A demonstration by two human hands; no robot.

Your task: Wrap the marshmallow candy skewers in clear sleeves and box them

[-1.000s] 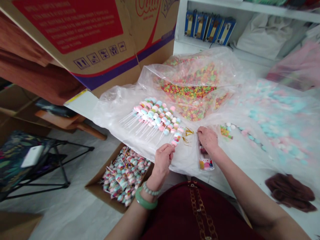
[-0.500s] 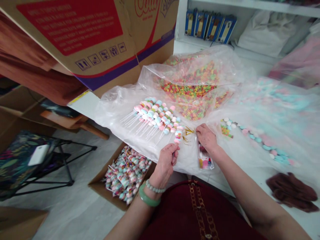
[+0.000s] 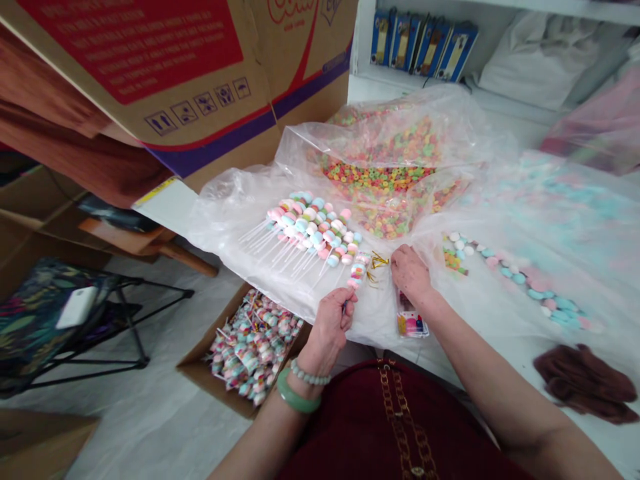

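My left hand (image 3: 334, 317) is closed round the lower end of a marshmallow stick (image 3: 358, 270), its pink, white and coloured pieces pointing away from me. My right hand (image 3: 411, 273) lies over a small stack of printed plastic bags (image 3: 412, 324), its fingers pinched at their far end; the fingertips are partly hidden. Gold twist ties (image 3: 379, 259) lie between the two hands. Beyond my left hand, a row of finished marshmallow sticks (image 3: 315, 230) rests on the plastic sheet (image 3: 225, 223), their white sticks towards the front left.
A large clear bag of coloured ring cereal (image 3: 380, 177) lies behind. Loose marshmallows (image 3: 520, 279) and brown gloves (image 3: 585, 383) are on the right. Below the table edge stands a carton of wrapped sticks (image 3: 200, 367). A big cardboard box (image 3: 300, 80) rises at the left back.
Both hands stay in nearly the same place. My right hand has shifted very slightly over the bags, and the camera view has tilted a little.
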